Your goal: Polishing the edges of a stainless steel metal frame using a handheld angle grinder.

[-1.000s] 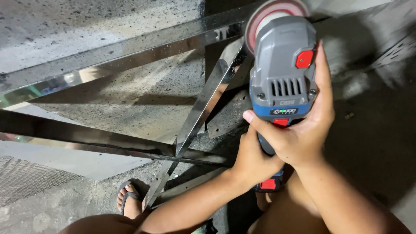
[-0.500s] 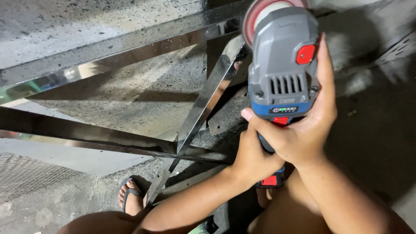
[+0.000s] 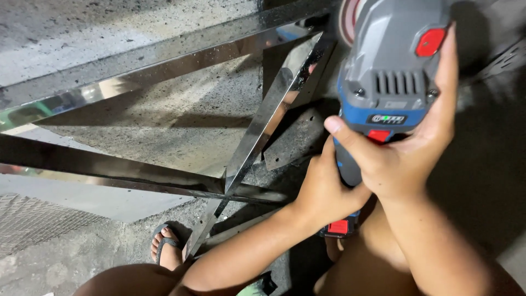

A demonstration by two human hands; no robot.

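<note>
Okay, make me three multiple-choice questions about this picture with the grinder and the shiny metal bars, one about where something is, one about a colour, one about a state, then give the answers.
1. Where is the foot in the black flip-flop sandal?
A. bottom left, below the mirror-polished steel bars
B. top right
C. on the grinder

2. What colour is the switch atop the grey-and-blue cordless angle grinder?
A. green
B. red
C. yellow

3. How is the grinder held?
A. left hand only
B. lying unheld
C. both hands

Answers: 1 A, the foot shows under the bars on the concrete. 2 B, the switch is plainly red. 3 C, the left hand grips the handle and the right hand wraps the body.
</note>
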